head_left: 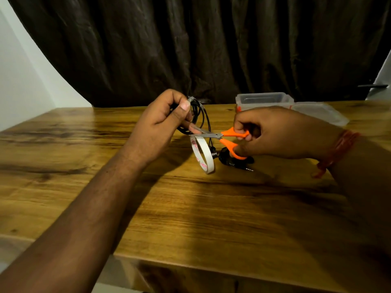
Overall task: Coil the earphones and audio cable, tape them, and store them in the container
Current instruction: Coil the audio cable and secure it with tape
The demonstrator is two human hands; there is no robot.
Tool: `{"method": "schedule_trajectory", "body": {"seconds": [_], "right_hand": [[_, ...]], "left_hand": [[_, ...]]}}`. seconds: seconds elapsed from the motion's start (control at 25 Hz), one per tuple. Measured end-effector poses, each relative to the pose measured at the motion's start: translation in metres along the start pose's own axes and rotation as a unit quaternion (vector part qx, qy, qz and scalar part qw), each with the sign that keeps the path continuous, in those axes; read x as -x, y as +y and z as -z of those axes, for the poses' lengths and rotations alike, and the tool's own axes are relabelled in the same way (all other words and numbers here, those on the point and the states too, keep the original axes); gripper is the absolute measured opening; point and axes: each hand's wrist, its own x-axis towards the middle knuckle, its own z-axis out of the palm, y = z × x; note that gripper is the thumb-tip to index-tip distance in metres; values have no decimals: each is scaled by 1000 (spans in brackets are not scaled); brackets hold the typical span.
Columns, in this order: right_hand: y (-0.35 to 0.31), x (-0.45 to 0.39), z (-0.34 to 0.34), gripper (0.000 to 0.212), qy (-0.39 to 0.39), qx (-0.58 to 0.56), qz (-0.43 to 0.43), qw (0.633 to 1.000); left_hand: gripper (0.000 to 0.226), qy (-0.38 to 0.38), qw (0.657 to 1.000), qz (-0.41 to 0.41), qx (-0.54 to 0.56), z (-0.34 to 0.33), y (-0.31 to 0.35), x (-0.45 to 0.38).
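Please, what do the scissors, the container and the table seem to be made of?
Scissors: dull grey blades, likely steel; glossy orange handles, probably plastic.
Container: clear, slightly cloudy plastic, since the curtain shows through its walls.
Table: brown wood grain with a soft sheen; solid wood or a wood-look laminate, I cannot tell which.

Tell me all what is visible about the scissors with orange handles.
The scissors are small, with two orange plastic-looking loop handles and short grey metal blades. The right hand grips them, fingers through the loops. They lie roughly level above the wooden table, tips pointing toward the left hand. The blades look slightly open near the coiled black cable that hand holds, just above the hanging tape roll. What they cut is unclear.
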Motion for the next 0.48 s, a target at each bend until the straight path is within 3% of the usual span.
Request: {"method": "schedule_trajectory", "body": {"seconds": [0.32,0.48], "right_hand": [[8,0,7,13,-1,83,-3,997],[24,11,22,10,-55,80,-72,993]], "left_hand": [[9,-1,1000,10,-8,-1,1,1],[10,-6,1000,16,-5,-1,1,1]]}}
